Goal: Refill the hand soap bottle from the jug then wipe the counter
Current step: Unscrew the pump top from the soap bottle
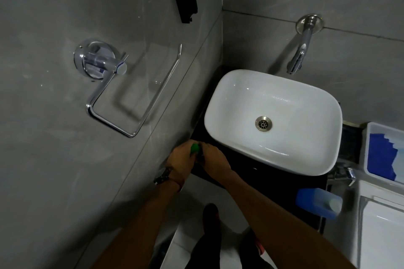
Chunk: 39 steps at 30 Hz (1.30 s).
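Note:
Both hands meet at the front left corner of the dark counter (258,183), beside the white basin (240,98). Between them is a hand soap bottle of which only the green top (194,148) shows. My left hand (182,158) wraps the bottle from the left. My right hand (213,158) closes on it from the right, over its upper part. The bottle's body is hidden by the fingers. The blue jug (318,203) lies on its side at the counter's front right edge, its white cap pointing right, apart from both hands.
A wall tap (300,50) hangs over the basin. A chrome towel ring (131,94) is mounted on the left wall. At the right stands a white tray (369,150) holding a blue cloth (382,155), above a white toilet tank (384,225). My feet are on the floor below.

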### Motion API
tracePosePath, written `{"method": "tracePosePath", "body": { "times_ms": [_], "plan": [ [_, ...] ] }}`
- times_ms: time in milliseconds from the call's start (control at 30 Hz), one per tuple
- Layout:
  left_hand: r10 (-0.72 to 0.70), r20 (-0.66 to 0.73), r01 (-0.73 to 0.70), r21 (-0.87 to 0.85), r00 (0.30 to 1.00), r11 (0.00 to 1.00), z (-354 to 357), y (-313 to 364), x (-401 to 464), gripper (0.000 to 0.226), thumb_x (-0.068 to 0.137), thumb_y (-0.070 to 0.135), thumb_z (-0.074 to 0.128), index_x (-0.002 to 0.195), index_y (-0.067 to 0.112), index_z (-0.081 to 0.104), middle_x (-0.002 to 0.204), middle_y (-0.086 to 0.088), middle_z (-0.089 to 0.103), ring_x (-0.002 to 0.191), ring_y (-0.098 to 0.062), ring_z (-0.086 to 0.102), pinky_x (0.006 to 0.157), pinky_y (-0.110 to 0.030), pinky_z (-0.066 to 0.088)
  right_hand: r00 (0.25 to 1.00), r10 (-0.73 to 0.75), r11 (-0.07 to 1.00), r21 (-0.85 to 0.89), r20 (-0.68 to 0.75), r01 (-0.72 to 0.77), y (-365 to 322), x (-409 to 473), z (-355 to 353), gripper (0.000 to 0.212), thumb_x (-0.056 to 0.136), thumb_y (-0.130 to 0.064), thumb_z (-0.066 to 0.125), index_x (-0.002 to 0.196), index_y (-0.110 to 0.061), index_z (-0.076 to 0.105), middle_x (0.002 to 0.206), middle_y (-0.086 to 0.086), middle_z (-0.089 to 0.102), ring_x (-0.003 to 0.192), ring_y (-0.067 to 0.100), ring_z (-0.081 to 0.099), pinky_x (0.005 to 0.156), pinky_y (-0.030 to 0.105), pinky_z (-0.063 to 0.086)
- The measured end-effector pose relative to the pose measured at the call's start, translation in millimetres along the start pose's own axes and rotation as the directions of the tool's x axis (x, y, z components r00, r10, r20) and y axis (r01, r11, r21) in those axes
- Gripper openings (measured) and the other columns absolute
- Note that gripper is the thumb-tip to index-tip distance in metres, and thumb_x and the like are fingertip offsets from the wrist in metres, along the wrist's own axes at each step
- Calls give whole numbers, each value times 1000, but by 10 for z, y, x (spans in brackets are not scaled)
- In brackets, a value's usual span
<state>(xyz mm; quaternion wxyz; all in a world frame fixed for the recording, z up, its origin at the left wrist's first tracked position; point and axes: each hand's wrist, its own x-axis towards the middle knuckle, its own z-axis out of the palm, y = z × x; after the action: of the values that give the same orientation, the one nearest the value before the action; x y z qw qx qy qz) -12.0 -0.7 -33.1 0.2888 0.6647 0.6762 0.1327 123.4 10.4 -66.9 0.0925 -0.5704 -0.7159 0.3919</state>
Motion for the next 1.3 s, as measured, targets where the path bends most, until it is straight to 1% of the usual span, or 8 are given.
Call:
{"method": "tracePosePath", "body": {
  "times_ms": [167, 367, 567, 700, 833, 1100, 1200, 1300],
  "plan": [
    [-85, -53, 79, -113, 995, 990, 90, -85, 38, 29, 91, 14, 66, 121, 12, 65, 116, -8, 65, 102, -20, 64, 87, -23, 50, 998, 59, 997, 52, -18, -58, -3, 11, -9, 41, 95, -18, 64, 135, -13, 57, 124, 16, 71, 113, 38, 67, 89, 45, 55],
    [-63, 2, 60, -295, 998, 954, 221, -163, -40, 61, 91, 6, 67, 147, 17, 45, 144, -3, 52, 131, -16, 49, 112, -34, 41, 998, 60, 998, -25, -14, -60, -5, -4, 9, 40, 96, -13, 60, 135, -12, 56, 129, 14, 69, 117, 37, 65, 92, 46, 54],
    [-36, -130, -6, -312, 991, 950, 196, -138, -132, 44, 82, -2, 74, 124, 10, 67, 122, -7, 69, 111, -18, 65, 101, -41, 53, 995, 90, 996, 2, -47, -90, 3, -96, -8, 38, 93, -24, 67, 129, -14, 59, 119, 14, 72, 107, 38, 68, 84, 44, 57],
    [22, -120, -57, -296, 993, 953, 69, -23, -164, 32, 78, 23, 83, 107, 14, 73, 102, 3, 69, 93, -11, 65, 86, -29, 56, 987, 119, 992, 53, -103, -114, 29, -264, -68, 46, 89, -31, 71, 130, -18, 56, 112, 11, 74, 102, 36, 69, 77, 42, 56],
    [120, -107, -150, -354, 987, 923, -33, 111, -245, 41, 79, 30, 82, 115, 14, 71, 108, 7, 68, 101, -4, 64, 89, -22, 53, 982, 76, 995, 79, -175, -63, 96, -443, -223, 49, 84, -38, 75, 125, -16, 59, 107, 8, 76, 96, 31, 72, 72, 36, 52],
    [212, -167, -263, -415, 963, 871, -188, 535, -387, 60, 86, 10, 74, 118, 59, 60, 110, 41, 64, 105, 11, 63, 90, -9, 50, 974, 15, 969, 244, -227, 42, 210, -774, -727, 57, 80, -39, 84, 132, -29, 63, 121, -10, 74, 103, 4, 71, 92, 24, 60],
    [218, -186, -281, -462, 958, 841, -235, 728, -361, 36, 81, 34, 80, 113, 46, 66, 107, 29, 69, 103, 6, 65, 86, -10, 52, 964, 33, 941, 334, -264, 59, 170, -935, -930, 52, 79, -45, 82, 127, -40, 62, 107, -35, 69, 102, -6, 69, 87, 14, 57],
    [233, -208, -309, -514, 950, 800, -277, 963, -307, 37, 75, 28, 85, 108, 32, 67, 109, 12, 69, 103, 1, 66, 87, -14, 53, 954, 39, 926, 369, -297, 77, 93, -1079, -1130, 45, 79, -43, 82, 117, -58, 63, 110, -35, 70, 107, -6, 68, 87, 11, 55]
  ]
}}
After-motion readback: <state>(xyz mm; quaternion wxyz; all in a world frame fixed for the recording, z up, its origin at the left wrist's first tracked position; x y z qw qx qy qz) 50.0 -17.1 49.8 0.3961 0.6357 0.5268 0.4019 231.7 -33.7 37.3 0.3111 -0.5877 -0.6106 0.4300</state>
